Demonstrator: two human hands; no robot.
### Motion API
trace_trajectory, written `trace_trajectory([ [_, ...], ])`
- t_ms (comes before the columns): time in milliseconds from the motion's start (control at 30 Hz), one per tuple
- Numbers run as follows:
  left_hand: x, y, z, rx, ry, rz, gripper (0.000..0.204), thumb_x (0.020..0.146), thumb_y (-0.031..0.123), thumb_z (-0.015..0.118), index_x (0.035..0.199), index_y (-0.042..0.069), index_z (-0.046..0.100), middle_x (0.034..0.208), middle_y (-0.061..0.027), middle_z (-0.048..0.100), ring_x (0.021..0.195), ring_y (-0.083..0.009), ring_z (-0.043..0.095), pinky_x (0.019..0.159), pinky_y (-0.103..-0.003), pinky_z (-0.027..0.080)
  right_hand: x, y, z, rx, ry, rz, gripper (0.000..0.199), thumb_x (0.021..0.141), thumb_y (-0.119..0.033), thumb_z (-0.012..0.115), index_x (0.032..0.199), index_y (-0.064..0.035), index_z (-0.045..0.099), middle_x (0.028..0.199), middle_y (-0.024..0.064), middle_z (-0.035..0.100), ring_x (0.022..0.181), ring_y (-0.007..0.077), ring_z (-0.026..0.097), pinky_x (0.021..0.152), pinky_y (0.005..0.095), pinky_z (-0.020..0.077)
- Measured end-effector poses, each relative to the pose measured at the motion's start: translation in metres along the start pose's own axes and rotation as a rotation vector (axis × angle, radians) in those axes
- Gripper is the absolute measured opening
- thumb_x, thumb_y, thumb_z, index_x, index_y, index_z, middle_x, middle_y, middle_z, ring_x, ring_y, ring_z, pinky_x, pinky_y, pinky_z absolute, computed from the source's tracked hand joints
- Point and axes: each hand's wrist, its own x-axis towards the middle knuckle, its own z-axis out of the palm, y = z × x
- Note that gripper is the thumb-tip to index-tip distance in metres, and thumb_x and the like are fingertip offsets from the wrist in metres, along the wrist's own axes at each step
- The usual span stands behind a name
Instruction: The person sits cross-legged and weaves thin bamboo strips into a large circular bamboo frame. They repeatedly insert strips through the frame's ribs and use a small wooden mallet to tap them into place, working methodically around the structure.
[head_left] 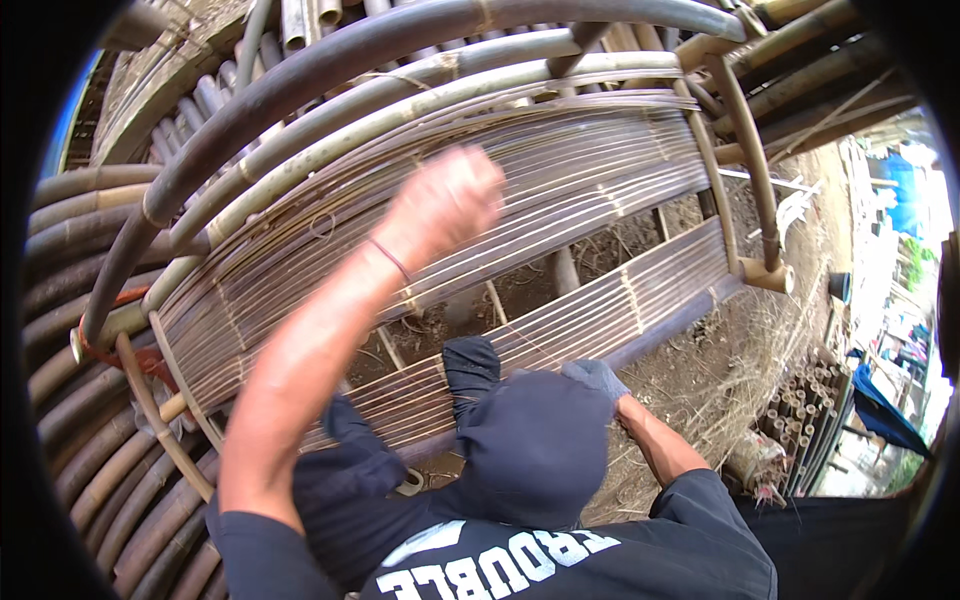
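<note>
Neither my left hand nor my right hand shows. Just below me a person in a dark cap [535,445] and black shirt [660,560] bends over a bamboo bench [350,60], back toward me. Their bare left hand [455,195], smeared by motion, is raised above the bench's slatted panel [560,150]; its fingers look curled, and I cannot make out anything in them. The grey-gloved right hand [594,379] rests by the near edge of a narrower slatted panel [600,310]. Pale ties cross the thin slats. A gap lies between both panels.
Curved bamboo poles [100,430] are stacked at the left, with more poles [790,90] at the far right. A bundle of cut bamboo [800,410] lies on the right, beside dry straw [720,400] on the ground. A dark blue cloth [885,410] hangs at the right edge.
</note>
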Motion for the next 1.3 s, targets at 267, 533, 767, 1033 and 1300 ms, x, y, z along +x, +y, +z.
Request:
trace_trajectory([
  [267, 0.04, -0.126, -0.113, 0.441, 0.257, -0.339, 0.061, 0.099, 0.056, 0.047, 0.138, 0.01, 0.055, 0.136, -0.0166, 0.057, 0.121, -0.0334, 0.058, 0.1, -0.047, 0.047, -0.168, 0.15, -0.088, 0.471, 0.328, 0.845, 0.023, 0.09, -0.029, 0.062, 0.087, -0.0064, 0.062, 0.096, 0.0148, 0.063, 0.095, 0.0292, 0.061, 0.087, 0.0429, 0.0509],
  [533, 0.07, -0.159, -0.125, 0.24, -0.004, -0.678, 0.081, 0.096, 0.07, 0.032, 0.134, 0.003, 0.057, 0.134, -0.0248, 0.059, 0.128, -0.0365, 0.055, 0.107, -0.05, 0.04, -0.219, 0.196, -0.16, -0.845, 0.092, 0.669, 0.036, 0.086, -0.03, 0.061, 0.106, -0.0024, 0.072, 0.114, 0.0203, 0.069, 0.103, 0.0361, 0.068, 0.088, 0.0456, 0.0535],
  [767, 0.065, -0.187, -0.116, 0.163, 0.035, -0.623, 0.08, 0.096, 0.069, 0.032, 0.13, 0.001, 0.057, 0.133, -0.028, 0.057, 0.128, -0.0402, 0.053, 0.106, -0.048, 0.039, -0.118, 0.109, -0.158, -0.526, 0.43, 0.715, 0.035, 0.085, -0.026, 0.06, 0.109, -0.0015, 0.068, 0.112, 0.0259, 0.068, 0.104, 0.0411, 0.066, 0.088, 0.048, 0.0529],
  [1033, 0.062, -0.21, -0.113, 0.303, 0.001, -0.546, 0.063, 0.104, 0.053, 0.037, 0.13, -0.001, 0.056, 0.126, -0.0288, 0.059, 0.119, -0.0459, 0.054, 0.1, -0.045, 0.042, 0.004, 0.107, -0.226, -0.55, 0.912, 0.469, 0.055, 0.083, -0.029, 0.063, 0.132, -0.0056, 0.055, 0.125, 0.0222, 0.062, 0.117, 0.0394, 0.059, 0.099, 0.0477, 0.048],
  [1300, 0.043, -0.216, -0.127, 0.102, 0.043, -0.597, 0.064, 0.105, 0.051, 0.039, 0.136, -0.003, 0.052, 0.135, -0.0249, 0.056, 0.126, -0.0348, 0.053, 0.107, -0.04, 0.037, 0.047, 0.165, -0.297, -0.82, 0.813, 0.111, 0.024, 0.082, -0.023, 0.064, 0.091, -0.0009, 0.07, 0.105, 0.0172, 0.064, 0.102, 0.0385, 0.061, 0.094, 0.0459, 0.0496],
])
